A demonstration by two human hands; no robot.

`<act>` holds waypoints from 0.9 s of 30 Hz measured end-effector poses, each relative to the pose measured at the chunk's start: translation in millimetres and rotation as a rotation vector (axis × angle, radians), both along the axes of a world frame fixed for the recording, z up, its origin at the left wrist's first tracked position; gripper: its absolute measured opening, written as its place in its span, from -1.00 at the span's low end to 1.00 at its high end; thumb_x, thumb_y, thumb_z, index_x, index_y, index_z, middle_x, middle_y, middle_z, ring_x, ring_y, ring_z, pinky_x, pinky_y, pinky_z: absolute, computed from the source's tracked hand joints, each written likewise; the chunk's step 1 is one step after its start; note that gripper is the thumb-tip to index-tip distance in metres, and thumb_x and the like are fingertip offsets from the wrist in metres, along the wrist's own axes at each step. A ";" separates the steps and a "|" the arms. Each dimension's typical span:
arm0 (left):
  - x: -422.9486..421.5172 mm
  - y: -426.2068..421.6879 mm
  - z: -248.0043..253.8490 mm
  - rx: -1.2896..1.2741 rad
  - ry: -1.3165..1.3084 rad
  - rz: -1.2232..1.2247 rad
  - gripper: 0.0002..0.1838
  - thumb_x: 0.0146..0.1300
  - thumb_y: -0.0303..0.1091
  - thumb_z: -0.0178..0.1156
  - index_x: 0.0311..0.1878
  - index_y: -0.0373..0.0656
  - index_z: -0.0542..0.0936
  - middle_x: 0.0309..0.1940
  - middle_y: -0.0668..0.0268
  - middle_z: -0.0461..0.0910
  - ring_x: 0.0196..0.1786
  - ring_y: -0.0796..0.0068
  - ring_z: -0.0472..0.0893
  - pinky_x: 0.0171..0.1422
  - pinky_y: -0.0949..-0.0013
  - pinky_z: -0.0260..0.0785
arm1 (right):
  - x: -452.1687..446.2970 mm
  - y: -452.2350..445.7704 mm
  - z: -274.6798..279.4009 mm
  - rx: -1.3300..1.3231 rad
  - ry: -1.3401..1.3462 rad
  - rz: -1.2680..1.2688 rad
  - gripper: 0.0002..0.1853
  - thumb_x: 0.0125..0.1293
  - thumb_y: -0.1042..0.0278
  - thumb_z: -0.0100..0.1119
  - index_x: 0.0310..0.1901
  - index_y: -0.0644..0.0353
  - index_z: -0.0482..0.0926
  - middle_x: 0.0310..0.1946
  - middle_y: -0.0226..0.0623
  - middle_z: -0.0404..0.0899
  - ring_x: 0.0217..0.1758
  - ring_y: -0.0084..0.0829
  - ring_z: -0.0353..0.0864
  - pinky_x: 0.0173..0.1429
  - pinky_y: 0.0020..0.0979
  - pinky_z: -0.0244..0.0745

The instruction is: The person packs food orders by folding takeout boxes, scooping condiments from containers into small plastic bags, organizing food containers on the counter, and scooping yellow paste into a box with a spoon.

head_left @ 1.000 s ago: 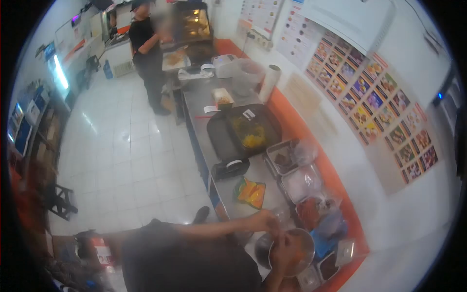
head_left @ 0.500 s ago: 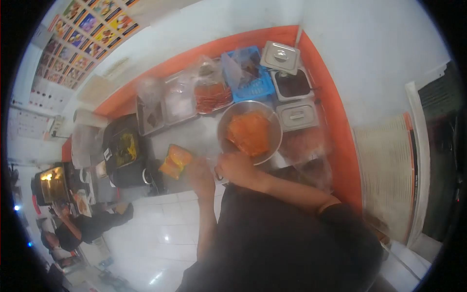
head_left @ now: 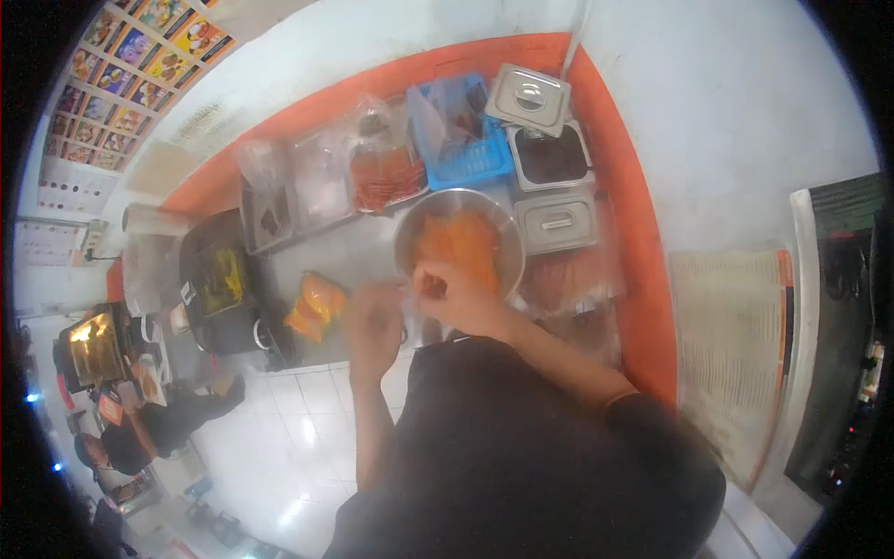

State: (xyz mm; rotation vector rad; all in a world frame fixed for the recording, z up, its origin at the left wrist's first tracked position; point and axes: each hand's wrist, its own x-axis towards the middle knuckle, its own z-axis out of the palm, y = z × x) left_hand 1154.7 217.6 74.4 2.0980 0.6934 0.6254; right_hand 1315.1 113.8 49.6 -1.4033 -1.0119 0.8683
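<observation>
My right hand (head_left: pixel 458 296) is at the near edge of a round steel bowl (head_left: pixel 512 244), its fingers curled together; whatever they pinch is too small to make out. Inside the bowl lies an orange mass (head_left: pixel 461 240), blurred. Just left of the bowl, my left hand (head_left: pixel 374 315) is raised close to the right one, its fingers smeared. On the steel worktop further left rests a shiny orange and yellow packet (head_left: pixel 317 306). A small dark curved piece (head_left: pixel 403 335) shows between my wrists near the counter edge; its kind is unclear.
Behind the bowl stand a blue basket (head_left: pixel 475 163), a bagged stack of reddish sausage-like food (head_left: pixel 386 177) and lidded steel pans (head_left: pixel 556 222). A black appliance or bin (head_left: pixel 223 279) stands left. Another person (head_left: pixel 140 433) works at far left.
My hands have come up and nearer each other, the right one now overlapping the bowl's near rim. The view has shifted slightly, so the counter items appear further left.
</observation>
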 end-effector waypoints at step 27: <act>-45.6 47.1 -31.6 -0.100 -0.173 0.430 -0.24 -0.05 -0.67 0.52 0.31 -0.25 0.50 0.15 0.14 0.58 -0.25 0.64 0.53 -0.11 0.53 0.45 | 383.2 64.2 -75.3 -0.382 -1.095 -0.068 -0.81 0.15 0.46 0.20 -0.19 0.22 0.66 -0.21 -0.01 0.69 -0.08 0.07 0.67 0.05 -0.02 0.55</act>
